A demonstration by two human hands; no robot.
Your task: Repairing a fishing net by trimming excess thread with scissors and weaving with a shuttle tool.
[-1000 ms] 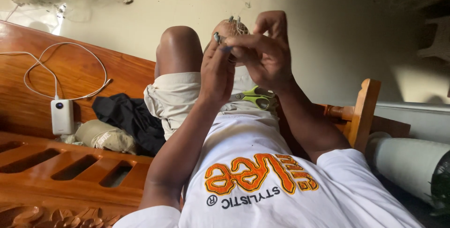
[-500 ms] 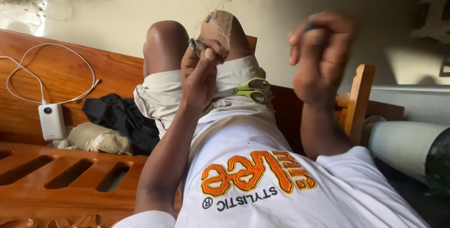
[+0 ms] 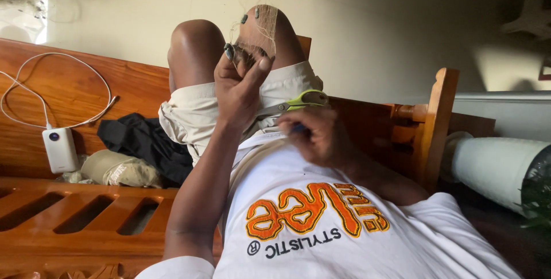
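Fine netting (image 3: 261,26) pinched in raised left hand (image 3: 238,81) at centre; right hand (image 3: 318,135), gripping a blue-tipped tool, could snag scissors (image 3: 295,102)

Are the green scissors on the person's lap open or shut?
Shut, it seems. The scissors lie on the lap with the blades together in one thin line, beside the right hand.

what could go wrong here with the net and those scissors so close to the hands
1. The scissors lie loose on the lap beside the right hand; reaching without looking might nick a finger, or they may slide off.
2. The fine net draped over the knee is pinched in the left hand; a hard tug could tear the mesh or cut into the fingers.
3. Small dark weights hang on the net's edge and might snag on more mesh, tangling it.
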